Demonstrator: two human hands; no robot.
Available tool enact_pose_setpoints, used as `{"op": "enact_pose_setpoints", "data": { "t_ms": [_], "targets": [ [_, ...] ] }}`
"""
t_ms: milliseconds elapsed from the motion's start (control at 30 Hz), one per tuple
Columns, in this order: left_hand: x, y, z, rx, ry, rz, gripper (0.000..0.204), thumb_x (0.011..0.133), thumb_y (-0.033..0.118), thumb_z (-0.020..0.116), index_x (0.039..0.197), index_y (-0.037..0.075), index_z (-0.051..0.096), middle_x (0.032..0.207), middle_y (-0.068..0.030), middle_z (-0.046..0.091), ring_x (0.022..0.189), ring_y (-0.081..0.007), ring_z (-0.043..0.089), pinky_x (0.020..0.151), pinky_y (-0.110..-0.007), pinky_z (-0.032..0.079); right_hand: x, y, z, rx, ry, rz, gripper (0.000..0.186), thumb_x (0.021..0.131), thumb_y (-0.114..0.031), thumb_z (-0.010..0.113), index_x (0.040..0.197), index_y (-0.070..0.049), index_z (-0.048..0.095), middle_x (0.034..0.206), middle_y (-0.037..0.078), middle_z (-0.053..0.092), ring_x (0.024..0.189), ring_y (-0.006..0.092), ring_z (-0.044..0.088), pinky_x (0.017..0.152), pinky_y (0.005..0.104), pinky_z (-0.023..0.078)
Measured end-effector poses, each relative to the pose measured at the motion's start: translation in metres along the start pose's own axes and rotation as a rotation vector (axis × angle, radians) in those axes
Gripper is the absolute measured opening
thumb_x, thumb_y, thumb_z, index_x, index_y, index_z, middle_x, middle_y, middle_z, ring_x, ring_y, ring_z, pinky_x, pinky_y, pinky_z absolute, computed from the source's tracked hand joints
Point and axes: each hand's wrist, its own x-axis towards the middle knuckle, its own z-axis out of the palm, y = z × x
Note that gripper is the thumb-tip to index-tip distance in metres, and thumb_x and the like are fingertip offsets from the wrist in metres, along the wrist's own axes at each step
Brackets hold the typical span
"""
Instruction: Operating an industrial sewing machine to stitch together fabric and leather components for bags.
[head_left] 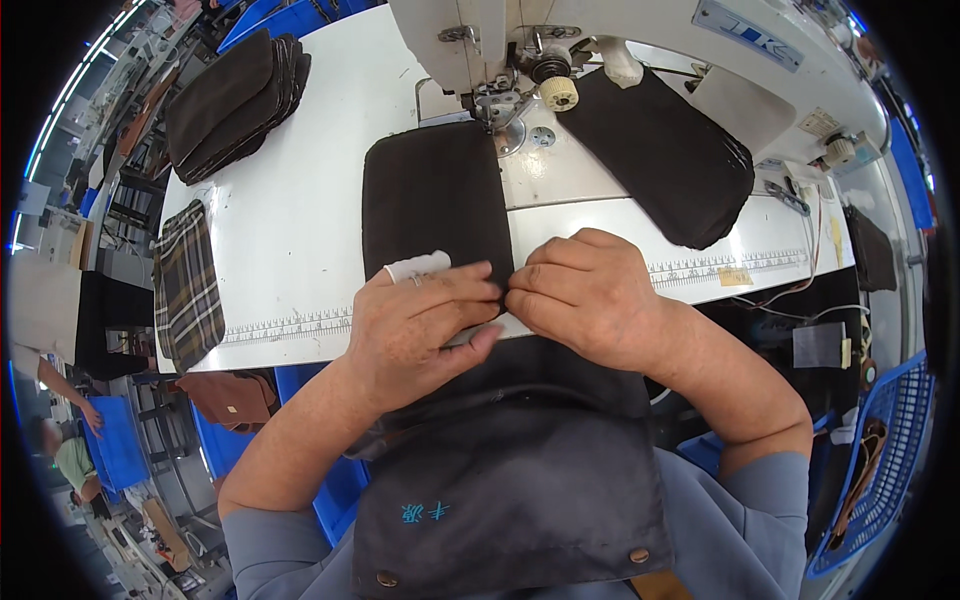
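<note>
A dark brown fabric panel (432,195) with rounded corners lies on the white sewing table, its far right edge at the presser foot of the sewing machine (497,105). My left hand (425,315) rests over the panel's near end, fingers stretched toward the right edge, with a white wrap on one finger. At that same right edge, near the corner, my right hand (580,295) is closed, thumb and fingers pinching the panel's edge. The fingertips of both hands almost meet there. Part of the near edge is hidden under my left hand.
Stacked dark panels (235,100) lie at the far left, and another dark stack (665,160) sits right of the needle. Plaid fabric (188,285) hangs over the left edge. A printed ruler strip (290,328) runs along the front. A blue basket (880,470) stands at lower right.
</note>
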Motion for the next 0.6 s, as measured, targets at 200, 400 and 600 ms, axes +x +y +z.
{"op": "enact_pose_setpoints", "data": {
  "t_ms": [200,400,600],
  "targets": [
    [-0.002,-0.007,-0.014,-0.116,-0.337,-0.030,0.057,0.077,0.004,0.080,0.133,0.007,0.070,0.140,-0.0080,0.068,0.136,-0.0261,0.061,0.123,-0.054,0.035,0.000,0.003,0.002,0.065,-0.019,0.033,0.019,0.070,-0.015,0.080,0.087,-0.010,0.071,0.088,-0.001,0.070,0.080,0.0152,0.068,0.064,0.0303,0.048],
    [0.010,-0.014,-0.023,-0.038,-0.435,-0.018,0.058,0.074,-0.004,0.068,0.130,0.012,0.073,0.138,-0.0044,0.071,0.136,-0.0211,0.062,0.125,-0.055,0.030,0.003,0.010,0.004,0.038,-0.032,0.015,0.015,0.069,-0.016,0.073,0.081,-0.010,0.067,0.081,-0.001,0.062,0.077,0.0162,0.062,0.061,0.0325,0.046],
    [0.018,-0.041,-0.015,0.075,-0.349,0.087,0.042,0.087,-0.002,0.059,0.123,0.011,0.076,0.135,-0.0036,0.073,0.135,-0.0185,0.063,0.127,-0.052,0.029,0.018,0.027,-0.002,0.009,-0.112,0.032,0.019,0.070,-0.012,0.084,0.087,-0.009,0.076,0.089,-0.001,0.075,0.079,0.0157,0.070,0.064,0.0319,0.051]
  ]
}}
